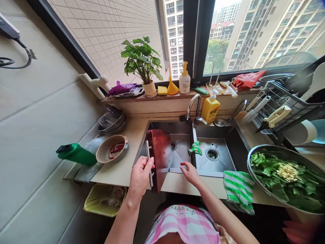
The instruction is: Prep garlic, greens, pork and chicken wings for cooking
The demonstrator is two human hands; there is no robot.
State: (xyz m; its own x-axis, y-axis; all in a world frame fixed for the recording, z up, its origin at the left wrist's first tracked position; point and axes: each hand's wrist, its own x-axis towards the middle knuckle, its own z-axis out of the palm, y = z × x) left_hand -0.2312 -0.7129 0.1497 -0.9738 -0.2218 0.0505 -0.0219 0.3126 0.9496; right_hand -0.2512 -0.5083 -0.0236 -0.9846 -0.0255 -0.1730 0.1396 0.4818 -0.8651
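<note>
Here, left hand point(139, 178) gripping red board point(159, 152), steel bowl point(256, 169) of greens point(276, 173)

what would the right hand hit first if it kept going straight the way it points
Probably the reddish-brown chopping board that the left hand holds by its metal bar. The right hand points up and left over the sink's left basin, toward the board's edge, though depth is hard to judge from this view.

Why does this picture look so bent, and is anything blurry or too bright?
In the head view, wide-angle bending makes the window frame lean and stretches the bowl of greens; daylight washes out the sky; pale glare lies on the red board; a pink shape at the bottom corner is blurred.
</note>
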